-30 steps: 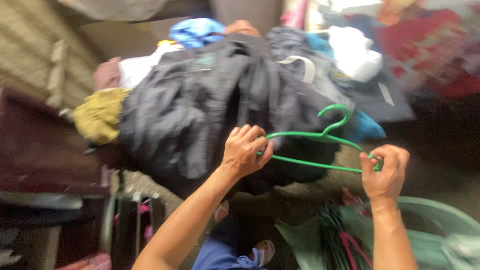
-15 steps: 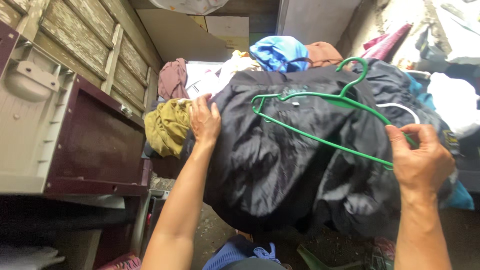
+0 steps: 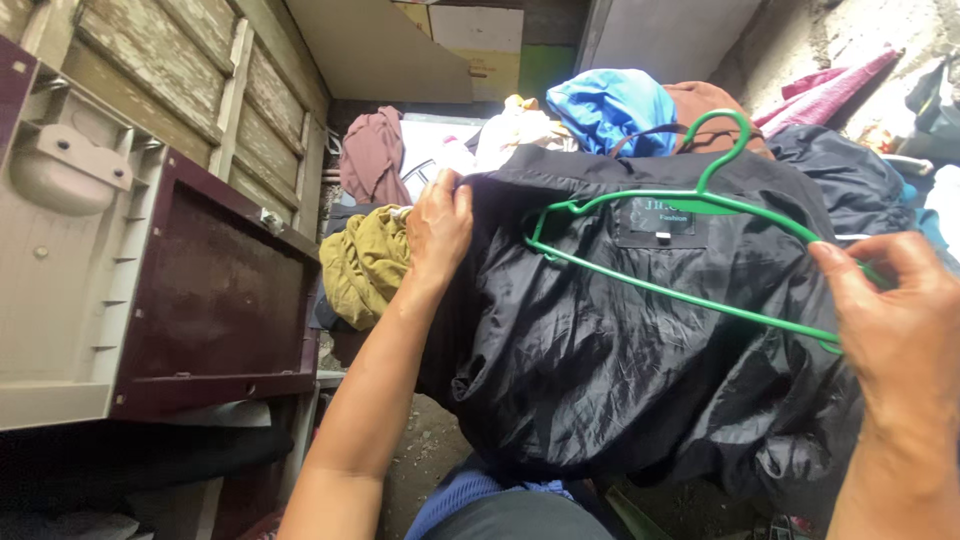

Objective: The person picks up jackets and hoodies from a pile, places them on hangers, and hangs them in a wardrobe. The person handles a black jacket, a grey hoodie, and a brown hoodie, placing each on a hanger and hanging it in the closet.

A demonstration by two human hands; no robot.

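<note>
A black shiny jacket lies draped over a heap of clothes in front of me. A green wire hanger rests on top of it, hook pointing away. My left hand grips the jacket's left shoulder edge near the collar. My right hand pinches the hanger's right end against the jacket. A dark label patch shows on the jacket just under the hanger's neck.
A mustard cloth, a maroon garment, a blue cloth and a brown one lie in the pile behind. A maroon and grey cabinet stands at left against a wooden plank wall.
The view has swung and steadied. My left hand slid up from the jacket's side to its collar edge, and the hanger now lies higher on the jacket near the label.
</note>
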